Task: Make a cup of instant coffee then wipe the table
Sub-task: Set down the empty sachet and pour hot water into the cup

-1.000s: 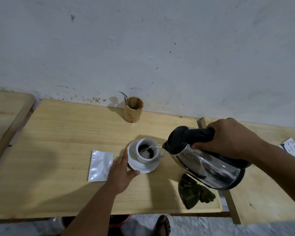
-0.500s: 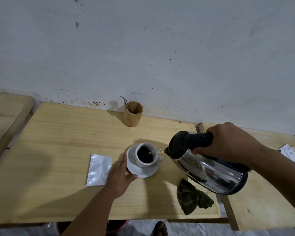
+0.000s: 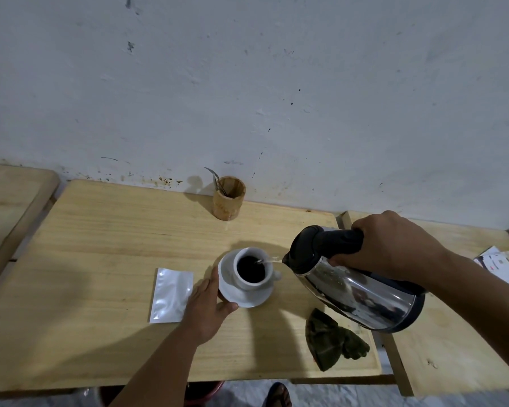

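From the head camera, your right hand [image 3: 394, 245] is closed tight around the black handle of the steel kettle [image 3: 359, 286], which is tilted with its spout toward 9 o'clock. A thin stream runs from the spout into the white cup [image 3: 252, 268]. The cup stands on its saucer [image 3: 244, 298] near the middle of the wooden table [image 3: 100, 245] and already shows dark liquid well up its wall.

Your left hand [image 3: 206, 306] lies open and flat, fingers touching the saucer's rim at 7 o'clock and gripping nothing.

Keep the tilt shallow and level the kettle before the coffee nears the rim.

From the spout, the cup sits just beside at 9 o'clock. The green cloth [image 3: 332, 345] waits on the table under the kettle.
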